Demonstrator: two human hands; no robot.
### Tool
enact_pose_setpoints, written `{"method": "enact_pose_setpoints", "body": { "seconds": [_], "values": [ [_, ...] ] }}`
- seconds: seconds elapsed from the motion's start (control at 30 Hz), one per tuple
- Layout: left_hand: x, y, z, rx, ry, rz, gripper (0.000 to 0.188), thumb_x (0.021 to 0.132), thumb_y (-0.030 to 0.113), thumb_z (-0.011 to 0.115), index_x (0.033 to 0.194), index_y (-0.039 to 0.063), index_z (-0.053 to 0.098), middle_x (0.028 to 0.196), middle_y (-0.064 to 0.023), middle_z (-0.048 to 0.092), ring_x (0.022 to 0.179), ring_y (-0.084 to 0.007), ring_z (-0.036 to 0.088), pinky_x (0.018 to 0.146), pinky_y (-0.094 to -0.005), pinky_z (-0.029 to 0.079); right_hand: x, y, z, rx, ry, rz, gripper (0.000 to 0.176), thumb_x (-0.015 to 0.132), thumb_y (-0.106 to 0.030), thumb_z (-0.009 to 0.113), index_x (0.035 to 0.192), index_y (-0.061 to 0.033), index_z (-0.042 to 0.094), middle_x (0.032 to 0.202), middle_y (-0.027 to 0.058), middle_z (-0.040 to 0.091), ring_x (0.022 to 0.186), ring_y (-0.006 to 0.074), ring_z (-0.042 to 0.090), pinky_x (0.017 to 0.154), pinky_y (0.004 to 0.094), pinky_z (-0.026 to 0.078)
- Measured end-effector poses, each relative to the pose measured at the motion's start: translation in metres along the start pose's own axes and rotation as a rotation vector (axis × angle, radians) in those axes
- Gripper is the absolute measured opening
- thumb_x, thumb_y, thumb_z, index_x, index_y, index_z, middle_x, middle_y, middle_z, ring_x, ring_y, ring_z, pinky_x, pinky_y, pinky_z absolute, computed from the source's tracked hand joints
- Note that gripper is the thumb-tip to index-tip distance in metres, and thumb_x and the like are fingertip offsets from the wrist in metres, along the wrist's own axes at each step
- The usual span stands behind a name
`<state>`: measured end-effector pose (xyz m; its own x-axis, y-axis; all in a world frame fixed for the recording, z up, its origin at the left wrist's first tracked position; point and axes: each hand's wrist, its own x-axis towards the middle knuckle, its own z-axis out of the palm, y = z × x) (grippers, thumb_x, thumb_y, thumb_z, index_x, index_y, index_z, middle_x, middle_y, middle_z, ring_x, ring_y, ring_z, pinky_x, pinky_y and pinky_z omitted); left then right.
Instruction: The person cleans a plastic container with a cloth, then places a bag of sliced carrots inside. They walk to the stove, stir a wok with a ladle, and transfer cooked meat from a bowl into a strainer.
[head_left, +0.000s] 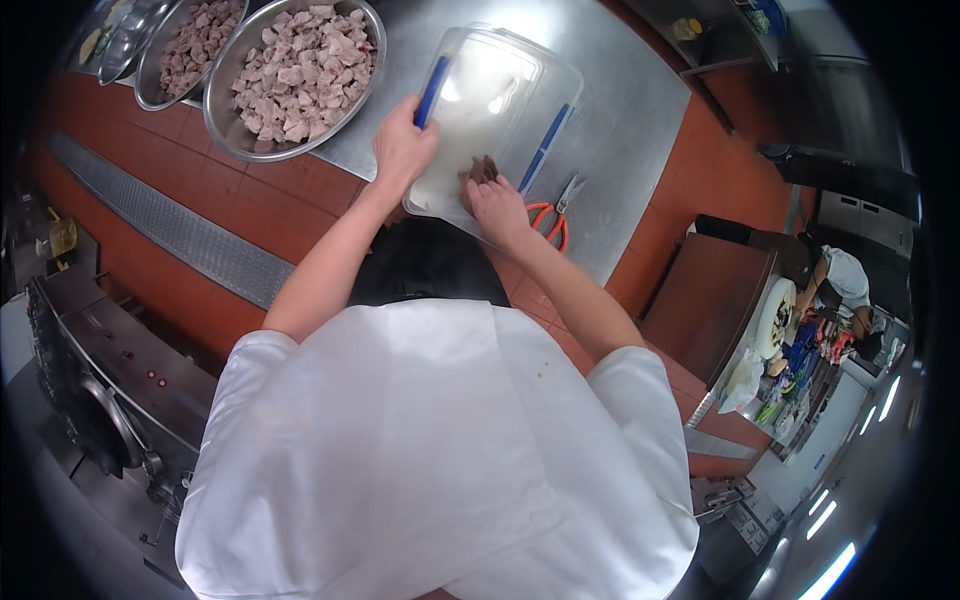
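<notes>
A clear plastic container with blue side clips (510, 112) lies before me on the steel table. My left hand (405, 146) grips its left side at a blue clip. Near the container's front edge, my right hand (499, 210) has its fingers closed over a crumpled brown piece (480, 174); whether it is cloth or food I cannot tell. Beside my right hand rests a pair of scissors with orange handles (556, 212), blades pointing away. Left of the container stands a large steel bowl (219, 112) of pale, cut meat chunks (304, 75).
A second steel bowl (150, 91) holds darker meat pieces, with another metal bowl (124, 52) beyond it. The steel table (637, 112) ends at the right above red floor tiles (660, 180). Farther right, a person (844, 277) bends over a cluttered counter. A cooking range (120, 360) stands at left.
</notes>
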<state>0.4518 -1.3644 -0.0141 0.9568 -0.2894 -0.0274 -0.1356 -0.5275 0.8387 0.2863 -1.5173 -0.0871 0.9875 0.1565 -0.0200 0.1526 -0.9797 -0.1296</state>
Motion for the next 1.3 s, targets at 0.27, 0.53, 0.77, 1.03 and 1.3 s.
{"method": "enact_pose_setpoints", "body": {
  "seconds": [0.27,0.53,0.77,1.03,1.3],
  "values": [
    [0.007,-0.032,-0.024,0.058,0.181,0.094,0.075,0.078,0.052,0.082,0.118,-0.005,0.055,0.098,-0.0154,0.059,0.082,-0.0262,0.057,0.077,-0.0383,0.049,0.037,-0.064,-0.022,0.482,0.044,0.416,0.062,0.084,-0.008,0.064,0.143,-0.0139,0.046,0.097,0.0176,0.071,0.084,0.0427,0.069,0.071,0.0549,0.054],
    [-0.022,-0.045,0.012,-0.128,0.226,0.002,0.032,0.088,0.027,0.072,0.090,0.001,0.054,0.077,-0.0190,0.061,0.068,-0.0333,0.059,0.066,-0.0421,0.047,0.067,-0.081,-0.007,0.679,0.126,0.316,0.067,0.080,-0.015,0.075,0.140,-0.0121,0.047,0.114,0.0170,0.066,0.102,0.0387,0.066,0.082,0.0515,0.054],
    [-0.028,-0.021,-0.027,-0.056,0.380,0.211,0.025,0.086,0.008,0.070,0.078,0.002,0.047,0.062,-0.0110,0.048,0.055,-0.0258,0.045,0.056,-0.0398,0.041,0.022,0.030,-0.023,-0.073,-0.104,0.184,0.061,0.071,-0.027,0.083,0.126,-0.0123,0.059,0.147,0.0110,0.052,0.141,0.0273,0.044,0.114,0.0438,0.040],
    [-0.026,-0.002,-0.001,-0.298,0.381,0.208,0.031,0.086,0.003,0.070,0.074,0.004,0.041,0.063,-0.0022,0.038,0.060,-0.0124,0.037,0.054,-0.0324,0.036,0.040,-0.068,-0.024,0.535,0.236,-0.060,0.085,0.071,-0.043,0.084,0.141,-0.0065,0.052,0.138,0.0218,0.053,0.132,0.0402,0.048,0.113,0.0490,0.039],
    [-0.020,0.002,-0.021,-0.189,0.353,0.187,0.032,0.086,0.003,0.071,0.074,0.004,0.041,0.063,0.0001,0.038,0.061,-0.0101,0.035,0.053,-0.0289,0.034,-0.001,0.029,-0.023,0.139,0.003,0.169,0.084,0.068,-0.007,0.076,0.147,-0.0143,0.047,0.142,0.0180,0.053,0.133,0.0389,0.050,0.109,0.0473,0.042]
  ]
}}
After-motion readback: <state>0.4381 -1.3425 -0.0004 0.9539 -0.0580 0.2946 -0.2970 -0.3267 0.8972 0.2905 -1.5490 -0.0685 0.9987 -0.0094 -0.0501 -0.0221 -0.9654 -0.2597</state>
